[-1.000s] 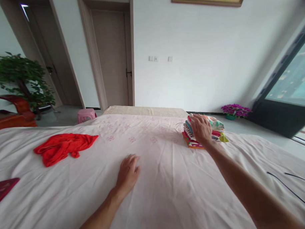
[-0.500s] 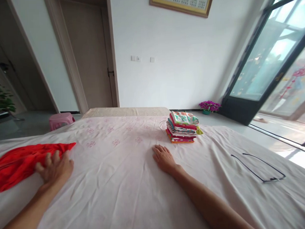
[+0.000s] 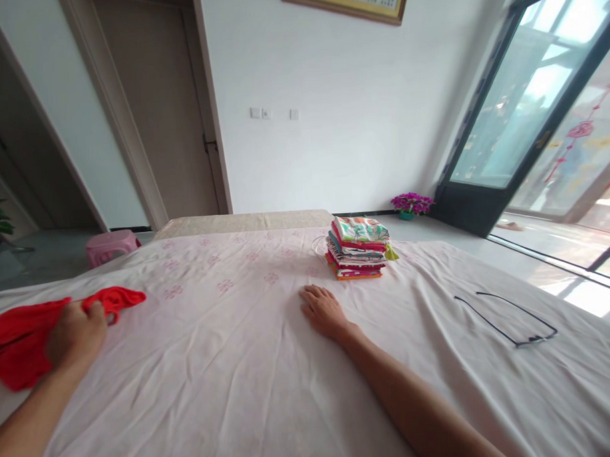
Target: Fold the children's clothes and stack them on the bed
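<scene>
A bright red cloth (image 3: 23,335) lies crumpled at the left of the bed. My left hand (image 3: 81,333) is closed around its middle, bunching the fabric between thumb and fingers. One end of the cloth sticks out to the right of the fist. My right hand (image 3: 324,310) rests flat on the pale sheet (image 3: 240,364), fingers stretched out and nothing under them that I can see. Just beyond it stands a neat stack of folded cloths (image 3: 358,248) in many colours, a green-and-white patterned one on top. A yellow-green tip hangs from the stack's right side.
Black-framed glasses (image 3: 532,340) lie on the sheet at the right. A pink stool (image 3: 113,247) stands beyond the bed's left edge. Purple flowers in a green pot (image 3: 412,205) sit on the floor near the glass door (image 3: 506,128).
My left hand has gone from lying spread on the red cloth to gripping it, gathering the fabric up. The right hand stays resting on the sheet. The view has shifted slightly to the right.
</scene>
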{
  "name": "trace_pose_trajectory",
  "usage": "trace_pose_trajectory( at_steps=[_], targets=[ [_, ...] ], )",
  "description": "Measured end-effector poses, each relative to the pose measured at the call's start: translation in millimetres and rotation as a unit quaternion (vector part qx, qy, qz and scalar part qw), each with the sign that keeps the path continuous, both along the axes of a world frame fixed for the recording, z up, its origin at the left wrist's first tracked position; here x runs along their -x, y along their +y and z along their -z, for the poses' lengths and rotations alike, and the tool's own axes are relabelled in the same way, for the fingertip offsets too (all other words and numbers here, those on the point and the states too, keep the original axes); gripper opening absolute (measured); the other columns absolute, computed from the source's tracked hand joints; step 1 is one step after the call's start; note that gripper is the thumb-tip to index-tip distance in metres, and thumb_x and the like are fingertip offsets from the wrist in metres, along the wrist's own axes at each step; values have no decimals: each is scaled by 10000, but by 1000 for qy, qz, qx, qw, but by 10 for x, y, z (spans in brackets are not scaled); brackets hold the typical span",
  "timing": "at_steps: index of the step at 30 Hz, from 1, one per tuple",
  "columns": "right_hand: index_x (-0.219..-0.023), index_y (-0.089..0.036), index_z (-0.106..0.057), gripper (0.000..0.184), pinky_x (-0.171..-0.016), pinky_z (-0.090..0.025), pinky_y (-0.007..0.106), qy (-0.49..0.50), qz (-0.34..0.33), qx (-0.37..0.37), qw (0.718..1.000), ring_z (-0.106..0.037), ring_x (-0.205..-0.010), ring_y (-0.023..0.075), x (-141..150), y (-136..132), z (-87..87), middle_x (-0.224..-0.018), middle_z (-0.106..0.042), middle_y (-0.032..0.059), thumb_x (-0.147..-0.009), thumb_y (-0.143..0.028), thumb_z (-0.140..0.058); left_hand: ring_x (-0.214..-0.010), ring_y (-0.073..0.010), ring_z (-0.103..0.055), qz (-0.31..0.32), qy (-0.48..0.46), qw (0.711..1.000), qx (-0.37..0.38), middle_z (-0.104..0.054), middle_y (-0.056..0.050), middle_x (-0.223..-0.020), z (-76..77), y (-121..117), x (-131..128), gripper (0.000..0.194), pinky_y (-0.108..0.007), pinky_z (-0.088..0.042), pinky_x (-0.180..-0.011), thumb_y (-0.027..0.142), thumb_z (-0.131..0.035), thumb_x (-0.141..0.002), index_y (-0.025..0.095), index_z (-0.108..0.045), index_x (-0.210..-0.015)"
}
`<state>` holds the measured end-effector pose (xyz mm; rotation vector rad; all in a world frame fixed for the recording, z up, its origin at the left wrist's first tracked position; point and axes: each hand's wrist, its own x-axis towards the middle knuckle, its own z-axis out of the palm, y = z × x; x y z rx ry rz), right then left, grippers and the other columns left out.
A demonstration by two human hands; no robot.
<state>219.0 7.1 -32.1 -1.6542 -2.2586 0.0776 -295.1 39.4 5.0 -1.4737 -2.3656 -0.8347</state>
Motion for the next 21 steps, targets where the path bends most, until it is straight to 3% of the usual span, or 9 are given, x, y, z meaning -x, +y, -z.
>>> trace_pose_trajectory(
  at_steps=[1,3,5,8,10,13,17,21],
  targets=[
    [-1372,-227,-556,429,-1155,-251,393,2,-1,0,1000,-405,-1370,230,-3,2,-3,-1449,-516,91,-968,-340,-465,-801,-294,-662,-21,-46,999,-4,-614,-46,-721,-93,-37,-205,404,-412,-544,-676,438,-237,-950,186,-544,-873],
    [-1367,-223,-563,428,-1150,-262,386,7,-5,-2,1000,-416,-1362,230,-13,4,-8,-1442,-523,88,-967,-337,-461,-877,-271,-657,62,-109,991,-45,-653,-67,-860,-250,-183,-698,378,-394,-543,-768,465,-307,-940,176,-550,-938],
    [-1360,-221,-571,424,-1146,-271,378,13,-11,-4,1000,-427,-1352,226,-25,3,-11,-1435,-530,85,-967,-331,-456,-997,-237,-645,245,-162,954,-59,-679,-64,-1011,-331,-387,-1227,369,-368,-520,-904,470,-346,-946,182,-560,-1029],
    [-1333,-229,-594,402,-1133,-290,368,23,-15,-3,1000,-459,-1323,216,-43,2,-10,-1419,-547,81,-971,-317,-441,-1074,-195,-642,425,-211,880,2,-699,-22,-1106,-270,-642,-1860,362,-310,-508,-944,472,-349,-963,231,-587,-1093],
    [-1301,-239,-619,381,-1125,-300,360,28,-15,1,999,-475,-1307,210,-52,2,-6,-1409,-557,75,-967,-300,-445,-1059,-176,-656,475,-207,854,38,-702,-12,-1140,-130,-704,-2069,349,-294,-514,-936,453,-350,-974,250,-597,-1116],
    [-1287,-257,-631,373,-1119,-308,350,37,-20,7,999,-480,-1303,206,-64,3,3,-1403,-565,58,-951,-291,-473,-1125,-200,-631,434,-125,892,10,-693,-51,-1183,119,-642,-2067,329,-344,-478,-1009,405,-391,-961,229,-610,-1134],
    [-1302,-251,-630,402,-1127,-302,349,52,-20,1,998,-480,-1307,208,-70,6,5,-1398,-572,54,-929,-254,-480,-1274,-267,-530,309,14,951,-20,-637,-118,-1300,342,-479,-1793,372,-437,-358,-1120,352,-442,-933,184,-605,-1221],
    [-1310,-252,-632,420,-1122,-312,350,56,-30,-4,998,-492,-1298,208,-66,-1,-15,-1400,-573,56,-918,-234,-484,-1207,-246,-582,235,-6,970,57,-637,-132,-1300,416,-419,-1618,440,-387,-417,-1051,387,-376,-959,156,-572,-1279]
  ],
)
